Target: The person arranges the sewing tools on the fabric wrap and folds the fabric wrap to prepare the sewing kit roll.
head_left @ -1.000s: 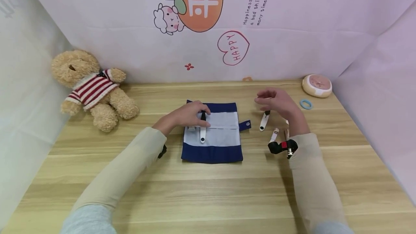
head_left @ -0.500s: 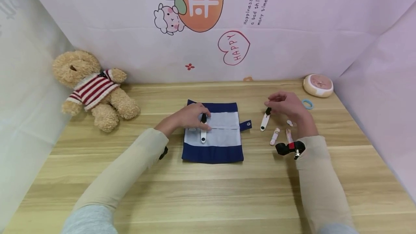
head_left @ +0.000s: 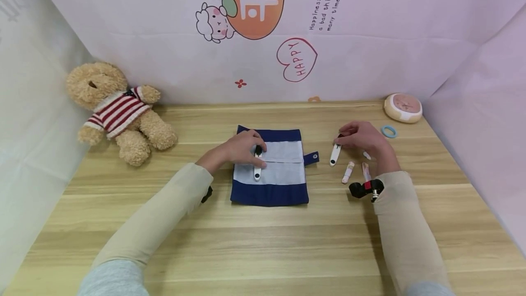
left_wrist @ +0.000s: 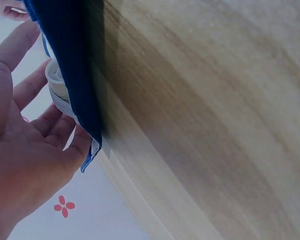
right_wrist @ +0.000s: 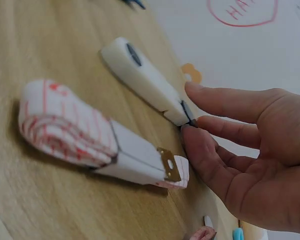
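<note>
My right hand [head_left: 361,137] pinches the black tip of a slim white-handled tool [right_wrist: 142,82]; its kind is not plain. In the head view this tool [head_left: 335,153] lies slanted on the table. My left hand [head_left: 242,148] is over the left part of a navy-and-white cloth pouch [head_left: 269,194], its thumb and forefinger spread. Between them shows a similar white tool [head_left: 257,175] with a black end, partly covered by the thumb. In the left wrist view, fingers [left_wrist: 50,120] touch the pouch's edge beside a pale rolled thing [left_wrist: 55,75] under a band.
Right of the pouch lie a rolled tape measure [head_left: 347,172], a pinkish strip [head_left: 365,171], a small white piece [head_left: 366,155] and a blue ring [head_left: 388,131]. A round clock-like thing [head_left: 403,108] stands back right. A teddy bear [head_left: 119,113] leans at the left.
My right hand has shifted right and closed its fingertips on the white tool's black tip. My left thumb has slid slightly toward me along the other tool, and the pouch stays put.
</note>
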Tool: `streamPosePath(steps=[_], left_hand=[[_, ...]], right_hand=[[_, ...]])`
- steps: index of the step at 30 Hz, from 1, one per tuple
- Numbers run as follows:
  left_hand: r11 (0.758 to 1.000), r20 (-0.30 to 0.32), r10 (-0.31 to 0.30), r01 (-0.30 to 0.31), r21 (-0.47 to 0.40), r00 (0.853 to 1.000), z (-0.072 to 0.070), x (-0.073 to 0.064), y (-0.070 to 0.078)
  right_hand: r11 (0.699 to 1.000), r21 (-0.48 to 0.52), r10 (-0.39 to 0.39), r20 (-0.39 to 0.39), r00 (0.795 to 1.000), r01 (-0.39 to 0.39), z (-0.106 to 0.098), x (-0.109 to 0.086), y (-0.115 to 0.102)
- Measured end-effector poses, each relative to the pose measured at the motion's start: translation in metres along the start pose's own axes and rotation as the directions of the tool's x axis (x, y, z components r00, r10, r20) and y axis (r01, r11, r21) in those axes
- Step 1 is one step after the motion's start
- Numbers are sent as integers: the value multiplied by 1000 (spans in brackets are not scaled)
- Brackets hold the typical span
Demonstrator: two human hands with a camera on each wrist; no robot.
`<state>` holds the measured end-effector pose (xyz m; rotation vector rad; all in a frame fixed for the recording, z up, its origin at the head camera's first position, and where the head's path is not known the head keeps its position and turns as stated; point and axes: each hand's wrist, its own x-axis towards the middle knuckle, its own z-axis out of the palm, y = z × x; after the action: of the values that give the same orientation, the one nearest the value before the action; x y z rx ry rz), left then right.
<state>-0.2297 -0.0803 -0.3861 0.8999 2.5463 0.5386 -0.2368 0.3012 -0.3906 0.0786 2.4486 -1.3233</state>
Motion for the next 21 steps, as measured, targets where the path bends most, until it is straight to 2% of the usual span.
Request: streamPosePath(steps=[3,6,15,21], left_hand=[[1000,0,1,-1,-6,1000,0,0,0],[1000,0,2,-2,-10,1000,0,0,0],[1000,7,-4,4,-8,1000,1,0,1],[1000,10,-9,9,-3,1000,0,-1,2]], right_hand=[[996,-87,-5,-4,1000,5,1,1,-2],[991,-131,5,-3,1000,-6,1,3,-4],[989,-151,2,24,1000,2,1,4,-10],[986,-168,18,1,1000,-18,3,4,-14]])
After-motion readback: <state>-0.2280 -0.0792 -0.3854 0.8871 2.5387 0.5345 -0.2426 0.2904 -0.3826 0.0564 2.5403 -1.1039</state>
